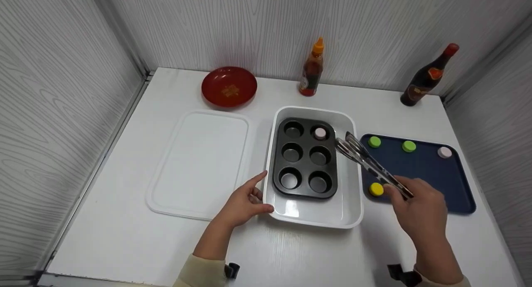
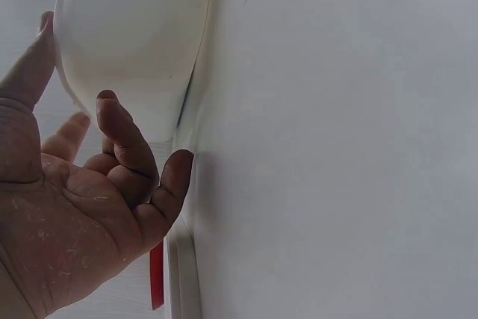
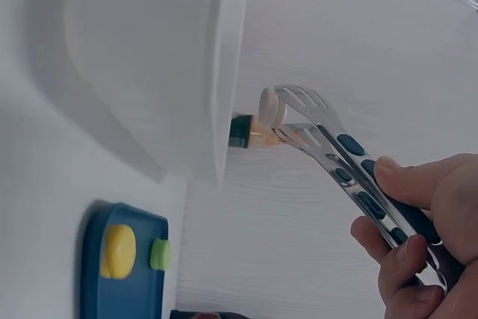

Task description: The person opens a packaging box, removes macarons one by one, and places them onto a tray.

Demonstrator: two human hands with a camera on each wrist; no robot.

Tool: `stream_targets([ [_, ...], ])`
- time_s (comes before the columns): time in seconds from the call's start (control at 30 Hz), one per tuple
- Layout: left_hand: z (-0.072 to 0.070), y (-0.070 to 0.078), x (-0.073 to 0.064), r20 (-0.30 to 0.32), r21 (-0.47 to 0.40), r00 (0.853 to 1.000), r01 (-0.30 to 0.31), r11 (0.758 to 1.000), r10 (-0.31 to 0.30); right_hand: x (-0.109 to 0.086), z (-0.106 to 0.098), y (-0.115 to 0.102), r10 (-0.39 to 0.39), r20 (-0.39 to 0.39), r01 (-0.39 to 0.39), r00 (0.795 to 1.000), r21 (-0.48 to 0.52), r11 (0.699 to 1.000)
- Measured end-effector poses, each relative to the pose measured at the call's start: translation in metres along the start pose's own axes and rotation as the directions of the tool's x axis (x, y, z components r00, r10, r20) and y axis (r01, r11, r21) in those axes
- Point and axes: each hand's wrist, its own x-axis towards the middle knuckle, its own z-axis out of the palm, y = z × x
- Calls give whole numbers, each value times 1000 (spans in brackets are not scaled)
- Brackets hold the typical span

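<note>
My right hand (image 1: 422, 210) grips a pair of metal tongs (image 1: 374, 166), which reach over the right rim of the white tub (image 1: 353, 212). In the right wrist view, a pale pink macaron (image 3: 272, 107) sits at the tips of the tongs. Inside the tub lies a dark muffin tin (image 1: 305, 162) with six-cup rows; its far right cup holds another pale pink macaron (image 1: 320, 133). My left hand (image 1: 239, 206) is spread at the tub's near left corner, thumb and index fingertip touching the rim, the other fingers loosely bent.
A blue tray (image 1: 432, 175) at right carries green macarons (image 1: 409, 146), a pink one (image 1: 444, 152) and a yellow one (image 1: 376, 189). A white lid-like board (image 1: 199, 162) lies left. Behind stand a red plate (image 1: 229, 87), a sauce bottle (image 1: 311, 71) and a dark bottle (image 1: 428, 77).
</note>
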Motion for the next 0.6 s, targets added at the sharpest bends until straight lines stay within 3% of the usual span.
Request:
stream_targets([
  [0.6,1,0,2,2,4,1000,-5,1000,5,-22,-50,43,169,-67,-177,983,-159,971],
])
